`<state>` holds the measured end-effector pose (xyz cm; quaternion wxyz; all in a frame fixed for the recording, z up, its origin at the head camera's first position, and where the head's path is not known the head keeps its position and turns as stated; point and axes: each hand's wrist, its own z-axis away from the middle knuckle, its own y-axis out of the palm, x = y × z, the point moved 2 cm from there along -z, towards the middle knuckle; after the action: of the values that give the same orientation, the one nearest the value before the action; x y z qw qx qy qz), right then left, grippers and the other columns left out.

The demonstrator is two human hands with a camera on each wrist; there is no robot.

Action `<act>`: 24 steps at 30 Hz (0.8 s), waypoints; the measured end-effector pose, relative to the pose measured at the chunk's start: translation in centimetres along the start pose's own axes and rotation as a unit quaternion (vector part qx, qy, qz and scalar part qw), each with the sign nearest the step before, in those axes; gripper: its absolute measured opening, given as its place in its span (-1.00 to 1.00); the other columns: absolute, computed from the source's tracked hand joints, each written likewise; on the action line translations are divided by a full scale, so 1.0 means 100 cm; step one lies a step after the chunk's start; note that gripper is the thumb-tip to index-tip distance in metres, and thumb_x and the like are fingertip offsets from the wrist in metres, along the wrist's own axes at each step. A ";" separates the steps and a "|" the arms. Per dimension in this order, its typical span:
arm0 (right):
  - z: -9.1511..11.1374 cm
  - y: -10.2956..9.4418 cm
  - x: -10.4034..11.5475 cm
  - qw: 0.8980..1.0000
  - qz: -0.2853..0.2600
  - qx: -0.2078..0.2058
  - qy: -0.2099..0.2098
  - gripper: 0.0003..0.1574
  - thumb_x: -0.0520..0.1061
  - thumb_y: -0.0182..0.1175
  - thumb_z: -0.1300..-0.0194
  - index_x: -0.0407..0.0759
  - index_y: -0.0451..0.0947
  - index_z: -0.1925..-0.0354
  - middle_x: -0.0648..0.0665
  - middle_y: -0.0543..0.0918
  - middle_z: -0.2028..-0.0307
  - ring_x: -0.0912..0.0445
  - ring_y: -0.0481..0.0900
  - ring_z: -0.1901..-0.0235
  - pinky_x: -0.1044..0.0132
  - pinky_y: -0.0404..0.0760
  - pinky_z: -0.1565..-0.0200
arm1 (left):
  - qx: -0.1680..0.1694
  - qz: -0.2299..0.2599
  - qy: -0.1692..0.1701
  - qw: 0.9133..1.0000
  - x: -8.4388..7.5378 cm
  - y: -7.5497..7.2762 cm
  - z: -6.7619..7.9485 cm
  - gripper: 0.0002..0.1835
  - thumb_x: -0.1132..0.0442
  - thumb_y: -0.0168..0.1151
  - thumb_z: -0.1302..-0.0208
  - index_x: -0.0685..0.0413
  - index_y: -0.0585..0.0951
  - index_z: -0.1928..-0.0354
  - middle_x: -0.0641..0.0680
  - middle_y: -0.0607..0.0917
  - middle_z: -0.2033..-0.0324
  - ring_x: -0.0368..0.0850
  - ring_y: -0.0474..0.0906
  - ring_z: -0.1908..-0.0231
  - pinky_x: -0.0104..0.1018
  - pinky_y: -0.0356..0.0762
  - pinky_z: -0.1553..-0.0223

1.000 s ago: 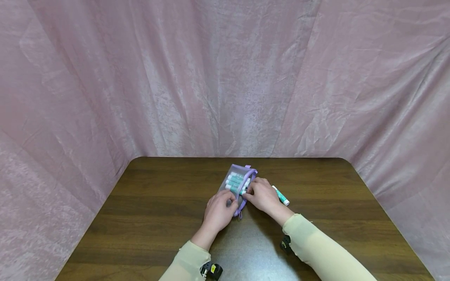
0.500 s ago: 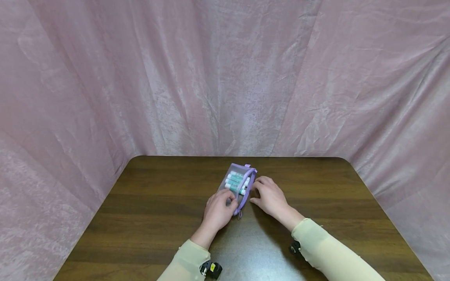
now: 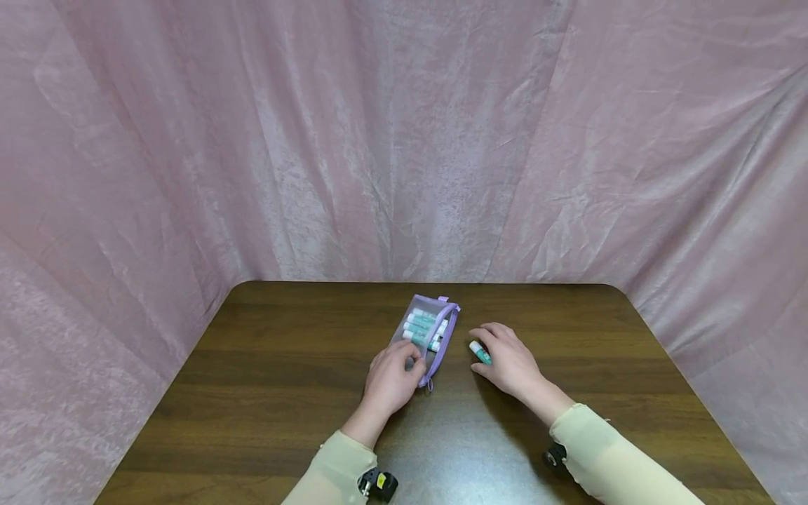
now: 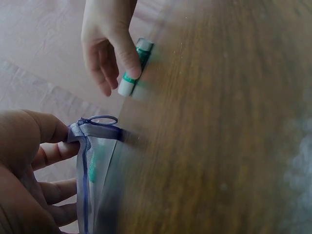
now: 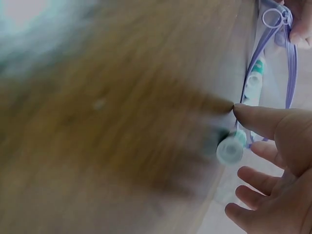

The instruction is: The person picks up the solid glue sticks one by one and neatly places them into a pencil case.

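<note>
A purple-edged mesh zip pouch (image 3: 443, 348) lies on the table, its zipper side parted. Several white-and-green glue sticks (image 3: 419, 339) show through the mesh. My left hand (image 3: 393, 379) pinches the near corner of the pouch; in the left wrist view its thumb and fingers meet the mesh beside the ring pull (image 4: 103, 120). One loose glue stick (image 3: 480, 352) lies on the wood to the right of the pouch. Over it hovers my right hand (image 3: 508, 361), thumb and fingers spread on either side. In the right wrist view the stick's round end (image 5: 229, 150) shows beyond the thumb.
The brown wooden table (image 3: 284, 351) has rounded far corners. Pink velvet cloth (image 3: 391, 140) hangs behind and at both sides. Each wrist carries a small black camera, such as the one on the left wrist (image 3: 379, 484).
My right hand has drawn back from the pouch's mouth and moved right, to the loose glue stick. My left hand has stayed on the pouch.
</note>
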<state>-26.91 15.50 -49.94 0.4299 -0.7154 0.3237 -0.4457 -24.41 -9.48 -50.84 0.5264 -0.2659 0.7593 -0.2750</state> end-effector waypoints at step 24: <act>0.019 -0.011 -0.028 0.999 0.007 0.004 0.042 -0.29 -0.04 0.63 -0.26 -0.20 0.68 -0.31 -0.35 0.60 -0.36 -0.35 0.48 -0.41 -0.33 0.59 -0.23 | 0.001 -0.003 0.003 1.000 0.001 0.000 -0.001 -0.82 0.25 0.31 -0.36 -0.14 0.60 0.43 -0.04 0.75 0.11 0.08 0.66 0.11 0.24 0.54 -0.16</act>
<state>-26.19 19.00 -50.36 0.4221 -0.6920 0.3445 -0.4736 -24.55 -9.51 -50.82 0.5238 -0.2673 0.7594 -0.2784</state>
